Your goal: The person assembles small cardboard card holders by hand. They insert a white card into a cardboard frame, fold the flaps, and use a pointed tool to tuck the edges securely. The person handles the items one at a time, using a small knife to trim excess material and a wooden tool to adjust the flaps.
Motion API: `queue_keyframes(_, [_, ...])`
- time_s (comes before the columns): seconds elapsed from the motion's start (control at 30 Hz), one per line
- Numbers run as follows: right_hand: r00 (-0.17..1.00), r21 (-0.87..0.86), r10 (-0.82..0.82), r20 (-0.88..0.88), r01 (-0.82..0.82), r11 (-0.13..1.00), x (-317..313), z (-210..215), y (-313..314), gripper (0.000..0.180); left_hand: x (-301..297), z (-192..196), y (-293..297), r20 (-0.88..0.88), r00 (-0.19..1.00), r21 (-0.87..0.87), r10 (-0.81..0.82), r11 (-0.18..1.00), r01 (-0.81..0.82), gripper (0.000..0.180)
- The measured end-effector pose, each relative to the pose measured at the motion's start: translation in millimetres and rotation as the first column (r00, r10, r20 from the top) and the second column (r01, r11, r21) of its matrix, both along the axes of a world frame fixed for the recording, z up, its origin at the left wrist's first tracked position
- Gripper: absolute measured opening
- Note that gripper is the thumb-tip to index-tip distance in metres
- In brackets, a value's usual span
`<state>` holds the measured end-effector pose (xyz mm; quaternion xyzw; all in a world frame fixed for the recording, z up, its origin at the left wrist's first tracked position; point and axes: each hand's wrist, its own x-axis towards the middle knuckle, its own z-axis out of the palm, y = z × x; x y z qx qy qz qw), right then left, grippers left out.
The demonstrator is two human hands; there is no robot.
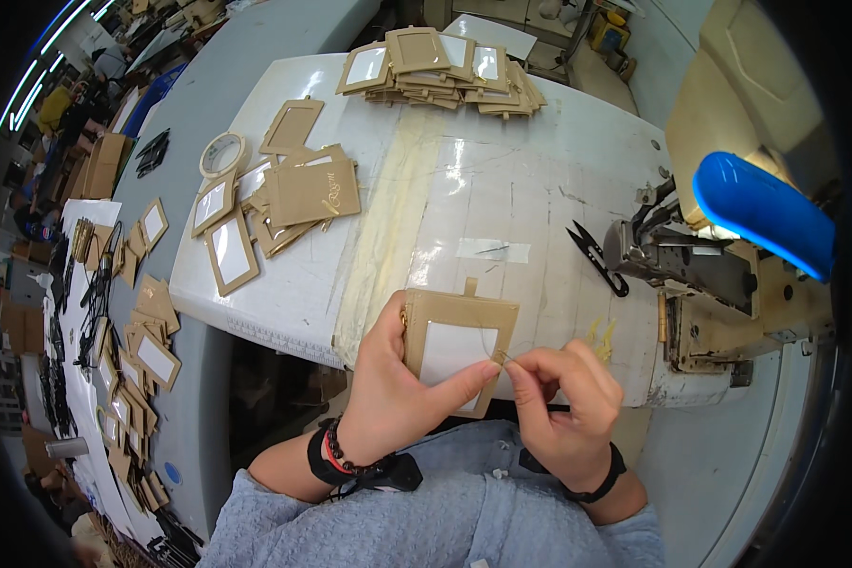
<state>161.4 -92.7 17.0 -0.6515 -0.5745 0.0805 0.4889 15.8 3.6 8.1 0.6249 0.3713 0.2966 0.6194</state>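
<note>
My left hand (393, 383) grips a beige badge holder (462, 310) by its left side, with the thumb pressed across its lower front near the right edge. The holder has a white window (454, 352) and a small tab (470, 286) at the top. Beside its right edge, my right hand (568, 398) is closed in a pinch on a thin thread (502, 356). The thread meets the holder close to my left thumb tip. Whether a needle is also between those fingers is too small to make out.
Black thread snips (596, 257) lie by a sewing machine (691, 265) with a blue cover (765, 213) at right. Stacked badge holders (417, 49) stand at the back of the white table (502, 204). More holders (314, 194) and a tape roll (223, 155) lie at left.
</note>
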Motion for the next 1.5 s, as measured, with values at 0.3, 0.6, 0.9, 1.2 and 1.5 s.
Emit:
queue_keyframes(0.3, [1.000, -0.033, 0.006, 0.016, -0.005, 0.999, 0, 3, -1, 0.015, 0, -3, -6, -0.068, 0.996, 0.196, 0.059, 0.980, -0.045, 0.053])
queue_keyframes(0.6, [0.994, -0.119, 0.034, -0.103, -0.047, 0.992, 6, 3, -1, 0.010, 1, 0, -13, -0.069, 0.995, 0.336, 0.075, 0.941, -0.047, 0.042])
queue_keyframes(0.9, [0.924, -0.067, 0.122, -0.362, -0.156, 0.985, 14, -10, -3, 0.007, 2, -4, -1, 0.026, 1.000, 0.133, -0.009, 0.991, 0.005, 0.044])
queue_keyframes(1.2, [0.941, -0.154, 0.041, -0.335, -0.097, 0.983, 8, -5, -3, 0.006, 1, -4, -3, -0.084, 0.996, 0.285, 0.028, 0.958, -0.002, 0.045])
queue_keyframes(1.5, [0.695, -0.077, 0.122, -0.708, -0.248, 0.966, 13, -22, -6, 0.007, 0, -6, 6, -0.033, 0.996, 0.209, -0.081, 0.974, 0.086, 0.047])
